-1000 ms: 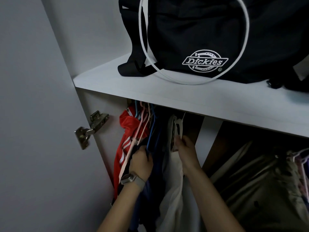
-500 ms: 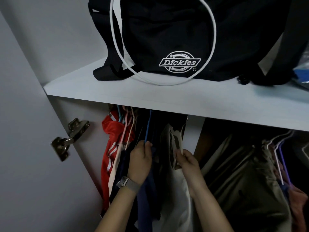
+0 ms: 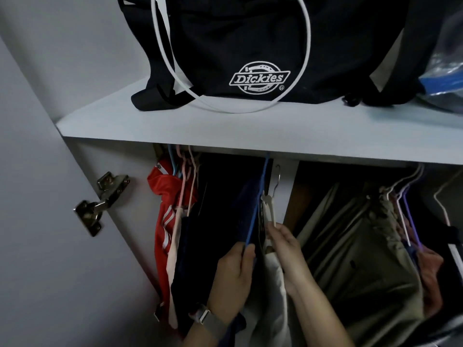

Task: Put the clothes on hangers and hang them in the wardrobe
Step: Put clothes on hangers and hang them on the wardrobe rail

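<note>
Left hand has its grip clenched around the blue hanger, carrying a navy garment under the shelf. Right hand pinches the white hanger with a pale garment. Crowding the left: a red striped top. On the right, khaki clothing. A black Dickies bag sits on the shelf above, and a door hinge shows at left.

I face a white shelf bearing a black Dickies bag; a metal hinge joins the grey door; lighting is dim
</note>
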Motion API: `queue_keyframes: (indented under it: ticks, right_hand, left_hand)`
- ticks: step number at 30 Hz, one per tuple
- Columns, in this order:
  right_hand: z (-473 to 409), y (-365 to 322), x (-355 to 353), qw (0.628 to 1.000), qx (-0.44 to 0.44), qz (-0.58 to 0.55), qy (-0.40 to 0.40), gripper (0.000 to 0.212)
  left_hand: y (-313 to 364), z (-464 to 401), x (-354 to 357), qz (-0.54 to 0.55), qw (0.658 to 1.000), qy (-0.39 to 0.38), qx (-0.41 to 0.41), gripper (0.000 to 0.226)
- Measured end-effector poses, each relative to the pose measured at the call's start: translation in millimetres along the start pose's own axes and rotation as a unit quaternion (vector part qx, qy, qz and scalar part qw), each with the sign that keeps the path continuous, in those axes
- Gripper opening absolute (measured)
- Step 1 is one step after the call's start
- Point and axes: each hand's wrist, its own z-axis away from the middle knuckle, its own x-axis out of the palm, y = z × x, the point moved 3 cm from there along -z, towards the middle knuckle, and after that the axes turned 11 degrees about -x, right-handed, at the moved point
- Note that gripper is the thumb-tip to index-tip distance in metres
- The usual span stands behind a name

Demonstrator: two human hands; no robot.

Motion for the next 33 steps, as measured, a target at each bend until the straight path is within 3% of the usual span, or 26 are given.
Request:
queue_keyframes:
  ticks: [5, 10, 12, 14, 16, 19, 33]
  right_hand:
    - [15, -2, -20, 0.996, -0.005, -0.086, 0.001, 0.045]
    - [38, -5, -35, 0.995, -0.044, -0.071, 0.049, 0.016]
    - [48, -8, -44, 0.995, -0.052, -0.056, 0.071, 0.014]
    - [59, -10, -55, 0.994, -0.057, -0.042, 0.083, 0.010]
    - [71, -10, -66, 0.993, -0.059, -0.034, 0.091, 0.023]
    - [94, -8, -79, 0.991, -0.065, -0.031, 0.111, 0.034]
    - [230, -9, -152, 0.971, -0.092, 0.061, 0.214, 0.025]
  left_hand:
    - [2, 23, 23, -0.089, 0.995, -0.030, 0.014, 0.058]
    - [6, 51, 45, -0.110, 0.987, -0.119, 0.005, 0.076]
    - [7, 60, 51, -0.094, 0.981, -0.172, -0.001, 0.068]
    - [8, 67, 55, -0.064, 0.973, -0.221, 0.010, 0.039]
    - [10, 74, 57, -0.054, 0.965, -0.256, 0.021, 0.014]
    - [10, 87, 56, -0.046, 0.948, -0.315, 0.025, 0.017]
    - [13, 160, 106, -0.017, 0.861, -0.507, -0.027, 0.020]
